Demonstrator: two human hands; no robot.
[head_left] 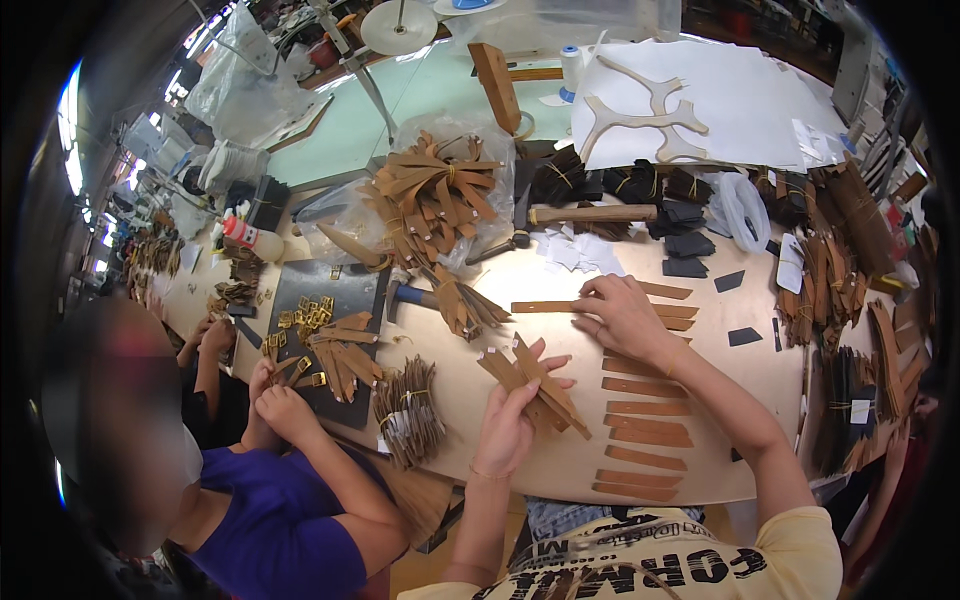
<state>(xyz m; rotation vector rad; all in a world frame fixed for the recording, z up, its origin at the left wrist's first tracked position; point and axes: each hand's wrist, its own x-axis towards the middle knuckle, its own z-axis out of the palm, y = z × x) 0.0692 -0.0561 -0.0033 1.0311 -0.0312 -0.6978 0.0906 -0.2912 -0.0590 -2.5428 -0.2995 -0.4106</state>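
Observation:
My left hand (506, 428) is closed around a small fan of brown leather strips (560, 396), held over the table's near middle. My right hand (628, 314) reaches forward, with thumb and fingers pinching the right end of a single brown leather strip (542, 307). Beneath and nearer than that hand, several similar strips (645, 437) lie spaced in a column on the pale tabletop (740, 420). Part of the column is covered by my right hand and forearm.
Left, a co-worker's hands (283, 405) work beside gold buckles (312, 314) on a dark pad (350, 285). Bundled brown straps (440, 195), a wooden-handled hammer (592, 214), white paper pieces (580, 250) and black pieces (688, 245) lie beyond my hands. Tied strips (408, 415) stand left.

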